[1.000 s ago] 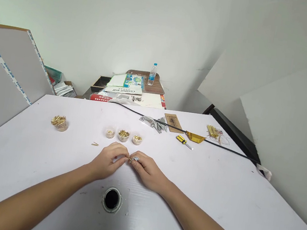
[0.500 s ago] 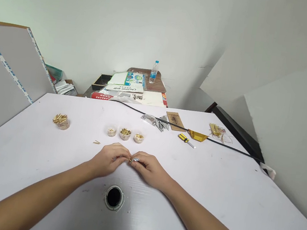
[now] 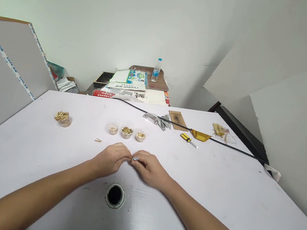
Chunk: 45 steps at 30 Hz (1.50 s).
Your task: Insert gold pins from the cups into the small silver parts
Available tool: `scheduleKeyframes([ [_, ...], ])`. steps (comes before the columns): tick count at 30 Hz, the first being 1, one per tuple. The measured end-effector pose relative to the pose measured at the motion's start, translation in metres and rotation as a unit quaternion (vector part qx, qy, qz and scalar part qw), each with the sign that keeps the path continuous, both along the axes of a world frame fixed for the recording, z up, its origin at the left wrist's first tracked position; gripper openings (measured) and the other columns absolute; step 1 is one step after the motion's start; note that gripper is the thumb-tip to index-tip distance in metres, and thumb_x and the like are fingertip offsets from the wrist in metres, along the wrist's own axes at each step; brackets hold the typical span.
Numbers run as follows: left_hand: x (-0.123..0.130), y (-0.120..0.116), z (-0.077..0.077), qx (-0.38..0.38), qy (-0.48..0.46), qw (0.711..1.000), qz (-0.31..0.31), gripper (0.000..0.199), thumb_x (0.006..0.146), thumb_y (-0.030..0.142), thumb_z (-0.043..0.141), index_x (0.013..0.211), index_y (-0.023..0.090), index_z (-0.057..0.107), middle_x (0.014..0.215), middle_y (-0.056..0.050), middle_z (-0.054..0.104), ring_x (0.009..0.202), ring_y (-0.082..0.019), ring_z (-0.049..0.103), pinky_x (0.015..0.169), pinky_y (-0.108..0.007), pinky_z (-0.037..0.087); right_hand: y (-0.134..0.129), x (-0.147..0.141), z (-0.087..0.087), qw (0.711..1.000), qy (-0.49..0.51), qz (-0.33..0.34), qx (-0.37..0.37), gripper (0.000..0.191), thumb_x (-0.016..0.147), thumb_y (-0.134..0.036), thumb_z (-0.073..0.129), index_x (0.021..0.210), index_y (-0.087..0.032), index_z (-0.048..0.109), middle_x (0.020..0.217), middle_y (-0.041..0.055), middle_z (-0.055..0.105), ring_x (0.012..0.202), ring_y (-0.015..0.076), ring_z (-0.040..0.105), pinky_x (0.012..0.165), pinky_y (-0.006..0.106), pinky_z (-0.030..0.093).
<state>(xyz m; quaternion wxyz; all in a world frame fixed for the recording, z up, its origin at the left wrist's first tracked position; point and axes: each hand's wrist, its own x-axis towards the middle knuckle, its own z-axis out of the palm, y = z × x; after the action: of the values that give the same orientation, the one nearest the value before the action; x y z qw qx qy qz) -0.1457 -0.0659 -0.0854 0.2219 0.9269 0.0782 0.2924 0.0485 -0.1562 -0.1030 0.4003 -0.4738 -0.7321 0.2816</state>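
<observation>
My left hand (image 3: 111, 159) and my right hand (image 3: 148, 167) rest side by side on the white table (image 3: 217, 192), fingertips meeting. Between the fingertips they pinch a small silver metal part (image 3: 134, 159) with a tiny brass pin at its left end. Three small clear cups of brass pins (image 3: 126, 132) stand in a row just beyond the hands. A larger cup heaped with brass pins (image 3: 62, 118) stands further left. Two loose brass pins (image 3: 98, 140) lie on the table left of the hands.
A round cable hole (image 3: 115, 195) opens in the table below my hands. Further back lie a yellow screwdriver (image 3: 188, 139), a gold foil bag (image 3: 200, 135), silver foil bags (image 3: 155, 119), a brown card (image 3: 177, 120) and a black cable (image 3: 234, 149). Papers and a water bottle (image 3: 156, 70) sit behind.
The hands stay together on the small part with only slight finger movement. The view has tilted a little, shifting everything slightly up and right in the picture.
</observation>
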Motion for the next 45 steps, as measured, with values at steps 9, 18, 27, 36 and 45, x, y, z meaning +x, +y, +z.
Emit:
scheduleKeyframes([
  [9,0.005,-0.002,0.004,0.012,-0.028,0.999,0.036,0.014,0.095,0.012,0.052,0.102,0.018,0.062,0.097,-0.006,0.069,0.094,-0.018,0.061,0.087,-0.034,0.051,0.000,0.006,0.003,0.998,0.046,-0.021,-0.042,0.037,0.103,-0.046,0.043,0.084,-0.019,0.061,0.085,0.0051,0.061,0.081,0.0177,0.056,0.076,0.031,0.044],
  [18,-0.004,-0.005,0.007,0.217,0.187,0.957,0.047,0.014,0.089,0.010,0.053,0.090,0.017,0.066,0.090,-0.006,0.067,0.087,-0.022,0.056,0.074,-0.036,0.046,-0.001,0.003,0.004,0.996,0.039,-0.075,-0.042,0.038,0.103,-0.040,0.042,0.073,-0.018,0.052,0.078,0.0033,0.056,0.075,0.0167,0.052,0.070,0.031,0.040],
  [27,-0.008,0.024,0.072,0.226,0.200,0.952,0.058,0.021,0.097,0.017,0.047,0.098,0.018,0.068,0.093,-0.008,0.070,0.089,-0.023,0.061,0.080,-0.037,0.048,-0.001,0.000,0.002,0.993,0.030,-0.105,-0.047,0.036,0.101,-0.036,0.044,0.069,-0.019,0.048,0.074,0.0027,0.054,0.070,0.0163,0.050,0.065,0.031,0.038],
  [36,0.007,0.106,0.106,0.132,0.290,0.944,0.090,0.013,0.083,0.018,0.060,0.083,0.019,0.074,0.101,-0.008,0.070,0.100,-0.028,0.058,0.089,-0.039,0.046,0.010,-0.009,-0.003,0.987,-0.009,-0.157,-0.040,0.039,0.098,-0.032,0.047,0.064,-0.020,0.034,0.066,0.0004,0.046,0.063,0.0154,0.045,0.060,0.030,0.032],
  [45,0.088,0.092,0.086,0.221,0.216,0.950,-0.030,0.014,0.084,0.018,0.065,0.079,0.021,0.078,0.117,-0.009,0.068,0.110,-0.030,0.051,0.095,-0.040,0.042,0.003,-0.005,-0.001,0.992,0.012,-0.123,-0.035,0.040,0.100,-0.036,0.045,0.065,-0.019,0.039,0.067,0.0005,0.047,0.064,0.0150,0.045,0.061,0.029,0.034],
])
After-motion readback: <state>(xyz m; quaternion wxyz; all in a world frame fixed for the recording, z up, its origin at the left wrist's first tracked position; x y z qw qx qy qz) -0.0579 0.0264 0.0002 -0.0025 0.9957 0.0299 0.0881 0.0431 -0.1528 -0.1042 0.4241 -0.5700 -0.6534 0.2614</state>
